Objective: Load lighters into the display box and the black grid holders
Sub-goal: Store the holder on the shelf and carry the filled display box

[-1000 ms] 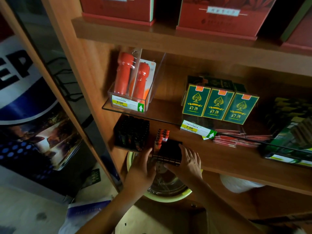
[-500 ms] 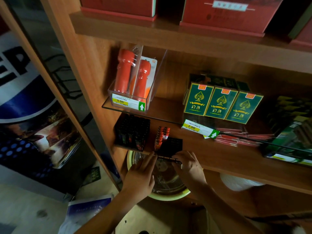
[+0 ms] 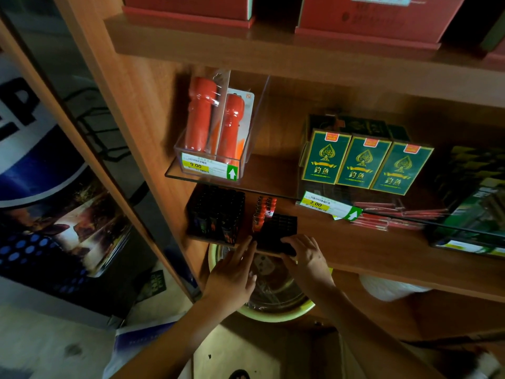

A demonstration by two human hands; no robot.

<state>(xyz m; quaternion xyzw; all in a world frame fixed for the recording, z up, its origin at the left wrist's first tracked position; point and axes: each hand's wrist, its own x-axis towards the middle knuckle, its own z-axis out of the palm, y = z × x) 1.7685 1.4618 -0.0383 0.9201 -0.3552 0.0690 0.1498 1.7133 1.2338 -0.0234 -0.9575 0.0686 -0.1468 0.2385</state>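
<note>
1. Two bare forearms reach up from the bottom edge toward a wooden shelf [image 3: 382, 250].
2. The left hand [image 3: 232, 272] is open and holds nothing. Its fingers are straight and close together, and their tips touch the near left corner of a black grid holder [image 3: 278, 228].
3. The right hand [image 3: 306, 255] grips the holder's near right edge. Its fingers are bent over the top and the thumb sits under the edge.
4. Below both hands, under the shelf, sits a yellow-rimmed basin [image 3: 276, 314]. What is in it is too dim to tell.
5. The holder rests at the shelf's front edge, its near side about level with the lip. Most of its cells look dark.
6. A few red lighters [image 3: 263, 212] stand upright in the holder's far left part.
7. Just left of it, near but apart, stands a full holder [image 3: 216, 212] packed with dark lighters.
8. Above these, a glass shelf [image 3: 273, 187] carries a clear box [image 3: 240, 157] at its left end, with two red flashlights [image 3: 202, 116] upright inside.
9. Further right on the glass, three green card boxes [image 3: 363, 162] lean side by side.
10. On the top board stand red boxes [image 3: 369, 17].
</note>
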